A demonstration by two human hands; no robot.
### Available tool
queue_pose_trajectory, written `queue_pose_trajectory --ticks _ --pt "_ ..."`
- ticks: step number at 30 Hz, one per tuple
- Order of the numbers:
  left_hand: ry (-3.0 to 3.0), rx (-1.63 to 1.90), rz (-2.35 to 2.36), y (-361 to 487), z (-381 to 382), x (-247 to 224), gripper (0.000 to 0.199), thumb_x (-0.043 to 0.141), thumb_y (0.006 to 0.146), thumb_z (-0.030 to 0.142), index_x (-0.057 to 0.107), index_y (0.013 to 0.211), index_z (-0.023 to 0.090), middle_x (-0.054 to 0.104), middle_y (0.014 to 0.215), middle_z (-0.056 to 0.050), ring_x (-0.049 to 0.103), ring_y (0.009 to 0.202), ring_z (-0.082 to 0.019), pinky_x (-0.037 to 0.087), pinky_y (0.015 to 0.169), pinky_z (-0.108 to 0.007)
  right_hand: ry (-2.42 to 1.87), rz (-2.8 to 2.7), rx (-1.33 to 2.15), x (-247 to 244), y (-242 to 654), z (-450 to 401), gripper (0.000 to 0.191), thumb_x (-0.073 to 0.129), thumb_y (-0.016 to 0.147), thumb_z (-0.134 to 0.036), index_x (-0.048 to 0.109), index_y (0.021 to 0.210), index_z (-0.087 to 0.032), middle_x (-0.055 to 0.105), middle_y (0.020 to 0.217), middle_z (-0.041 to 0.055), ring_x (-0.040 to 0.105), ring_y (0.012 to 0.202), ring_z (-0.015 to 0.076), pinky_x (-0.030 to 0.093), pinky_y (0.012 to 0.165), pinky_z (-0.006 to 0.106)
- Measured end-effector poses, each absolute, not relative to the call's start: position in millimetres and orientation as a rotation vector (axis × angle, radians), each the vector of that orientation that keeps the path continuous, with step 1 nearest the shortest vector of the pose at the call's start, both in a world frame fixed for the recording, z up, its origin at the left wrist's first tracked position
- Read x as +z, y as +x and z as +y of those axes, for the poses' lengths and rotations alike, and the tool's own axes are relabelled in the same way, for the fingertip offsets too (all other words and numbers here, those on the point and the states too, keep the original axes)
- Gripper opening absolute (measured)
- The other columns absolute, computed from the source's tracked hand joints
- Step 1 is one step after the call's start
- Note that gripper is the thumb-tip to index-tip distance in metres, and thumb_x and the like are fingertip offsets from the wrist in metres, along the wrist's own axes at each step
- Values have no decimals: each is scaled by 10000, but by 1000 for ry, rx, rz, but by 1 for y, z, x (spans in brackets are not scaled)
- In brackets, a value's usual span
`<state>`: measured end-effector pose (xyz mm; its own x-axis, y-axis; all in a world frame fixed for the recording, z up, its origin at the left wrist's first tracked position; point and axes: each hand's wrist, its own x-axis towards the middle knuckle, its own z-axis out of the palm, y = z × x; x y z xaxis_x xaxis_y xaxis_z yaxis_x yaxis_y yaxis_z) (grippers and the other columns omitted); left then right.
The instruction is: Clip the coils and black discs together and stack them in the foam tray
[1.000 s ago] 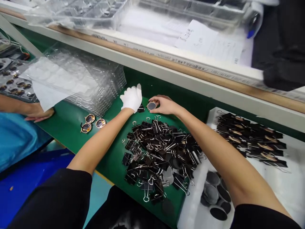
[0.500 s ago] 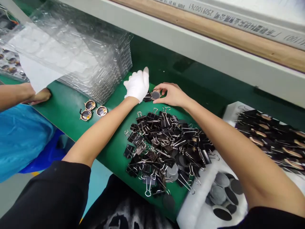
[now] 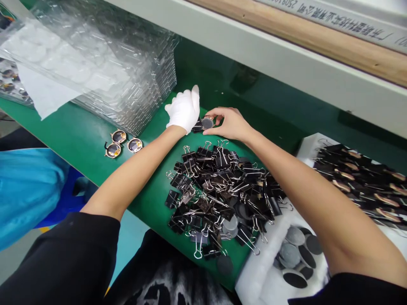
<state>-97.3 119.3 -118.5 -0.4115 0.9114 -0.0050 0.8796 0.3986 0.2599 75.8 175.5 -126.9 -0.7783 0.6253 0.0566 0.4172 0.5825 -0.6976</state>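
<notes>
My left hand (image 3: 183, 109), in a white glove, has its fingers wrapped round a black binder clip (image 3: 197, 126), whose black body shows at its right side. Between the bare thumb and fingers of my right hand (image 3: 227, 123) is a round watch-like piece (image 3: 207, 123) with a grey disc on its face. The clip touches the left edge of this piece. Below both hands spreads a large pile of black binder clips (image 3: 219, 190) with wire handles, some grey discs among them. Three round gold-rimmed pieces (image 3: 135, 145) lie left of my left forearm.
A tall stack of clear plastic trays (image 3: 127, 84) stands at the back left. A white foam box (image 3: 254, 271) with grey discs (image 3: 290, 255) is at the lower right, near clipped pieces (image 3: 359, 182). A shelf beam (image 3: 270, 55) crosses above.
The other person's arm at the left has left the view. The view has shifted slightly; my hands keep nearly the same position around the clip and round piece.
</notes>
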Motion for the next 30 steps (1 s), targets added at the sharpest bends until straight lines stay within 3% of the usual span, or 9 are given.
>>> queue_pose_trajectory --ticks 6,20,30 --pt "1575 366 2513 -96 121 -121 537 177 1076 325 414 1555 261 577 1334 -138 559 1251 -380 397 1047 -564 -896 -2515 982 -127 73 172 443 950 652 -368 775 1038 -242 741 1003 23 596 769 211 477 784 363" --pt "1518 454 2500 -97 124 -125 503 221 1074 355 472 1505 295 590 1311 -120 553 1232 -365 362 1073 -545 -1005 -2497 972 -124 70 166 504 957 649 -411 784 1082 -221 745 996 49 637 763 229 474 725 364" --pt "1462 553 2451 -97 127 -125 491 233 1072 384 533 1440 258 608 1283 -146 573 1225 -405 366 1053 -626 -1047 -2478 1028 -125 71 164 540 948 651 -397 764 1123 -212 743 993 55 652 768 230 480 714 365"
